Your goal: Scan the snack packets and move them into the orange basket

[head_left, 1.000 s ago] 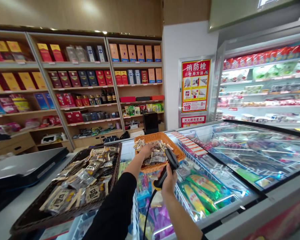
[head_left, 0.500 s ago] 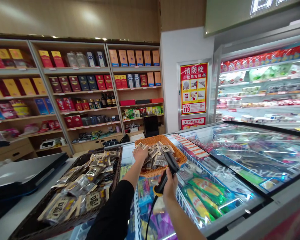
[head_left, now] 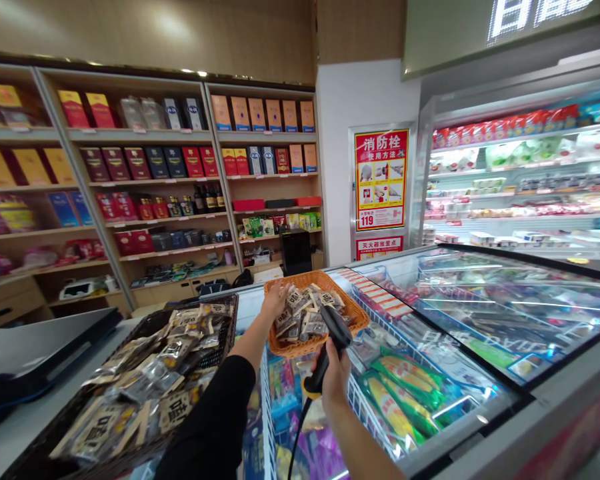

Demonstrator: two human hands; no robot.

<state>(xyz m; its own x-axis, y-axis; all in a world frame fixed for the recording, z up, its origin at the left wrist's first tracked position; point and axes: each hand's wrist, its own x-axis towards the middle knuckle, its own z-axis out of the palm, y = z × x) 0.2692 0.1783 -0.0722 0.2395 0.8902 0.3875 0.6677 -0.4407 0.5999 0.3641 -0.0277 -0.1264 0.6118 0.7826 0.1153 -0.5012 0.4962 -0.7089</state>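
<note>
Left hand [head_left: 275,303] has shifted leftward, packets [head_left: 307,311] beside its fingers [head_left: 282,291].

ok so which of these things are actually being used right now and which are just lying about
In use:
- left hand, at the orange basket
- small packets in that basket
- scanner, in the right hand

Lying about:
- dark basket of similar packets, untouched, though probably related
- corn packs
- boxes on the shelves

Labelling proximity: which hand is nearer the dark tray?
Left: the left hand is at the left edge of the orange basket, right of the dark tray; the right hand, holding the scanner, is farther right.
</note>
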